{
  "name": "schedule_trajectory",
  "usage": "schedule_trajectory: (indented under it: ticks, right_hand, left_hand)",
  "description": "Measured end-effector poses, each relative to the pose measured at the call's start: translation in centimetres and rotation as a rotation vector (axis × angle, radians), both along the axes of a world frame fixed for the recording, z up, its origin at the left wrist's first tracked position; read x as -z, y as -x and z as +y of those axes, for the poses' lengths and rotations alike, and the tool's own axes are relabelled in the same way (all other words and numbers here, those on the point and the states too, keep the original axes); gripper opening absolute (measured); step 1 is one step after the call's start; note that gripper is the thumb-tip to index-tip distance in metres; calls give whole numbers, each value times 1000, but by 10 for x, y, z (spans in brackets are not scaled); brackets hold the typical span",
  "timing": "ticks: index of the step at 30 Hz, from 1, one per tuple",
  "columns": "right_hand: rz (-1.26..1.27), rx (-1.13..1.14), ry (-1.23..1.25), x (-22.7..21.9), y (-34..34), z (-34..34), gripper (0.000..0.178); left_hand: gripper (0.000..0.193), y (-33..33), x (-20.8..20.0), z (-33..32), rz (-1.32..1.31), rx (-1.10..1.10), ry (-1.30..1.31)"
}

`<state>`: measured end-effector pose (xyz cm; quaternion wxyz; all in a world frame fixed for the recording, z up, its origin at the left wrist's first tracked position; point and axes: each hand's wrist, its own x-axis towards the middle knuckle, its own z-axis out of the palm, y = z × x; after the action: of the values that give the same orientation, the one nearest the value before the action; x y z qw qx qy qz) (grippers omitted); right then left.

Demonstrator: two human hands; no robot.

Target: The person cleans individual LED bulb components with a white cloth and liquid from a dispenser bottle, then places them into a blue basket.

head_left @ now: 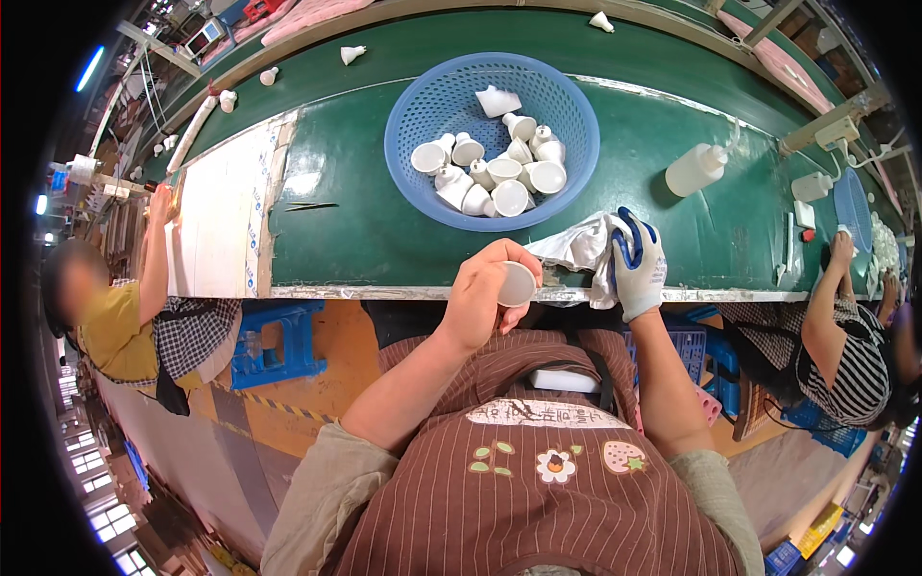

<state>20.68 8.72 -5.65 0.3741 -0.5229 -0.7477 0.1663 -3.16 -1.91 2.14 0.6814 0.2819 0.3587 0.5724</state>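
Bare fingers of my left hand (488,296) are wrapped round a white light bulb (520,285), its round face turned toward me, at the table's front edge. To its right, my right hand (639,267) wears a white glove with blue-coated fingers and grips a crumpled white cloth (581,245). The cloth trails left across the edge toward the bulb; whether they touch I cannot tell. Just beyond both hands stands a blue perforated plastic basket (403,178), holding several white bulbs (509,198) lying at various angles.
Tweezers (311,205) lie left of the basket on the green table (336,250). A white squeeze bottle (696,170) stands at the right. Loose bulbs (352,55) sit along the far strip. One person (125,307) works at the left, others (850,336) at the right. A blue stool (274,346) stands below.
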Motion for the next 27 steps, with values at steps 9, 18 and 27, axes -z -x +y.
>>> schedule_trajectory:
  ticks: [9,18,27]
  right_hand:
    - [11,-1,21,4,3,4,36]
    - [-90,59,-38,6,-3,1,53]
    - [73,-216,38,-94,26,-67,48]
  left_hand:
    - [12,-3,2,2,43,-3,58]
    - [33,-6,1,6,65,-85,47]
    - [57,-42,37,-2,42,82,108]
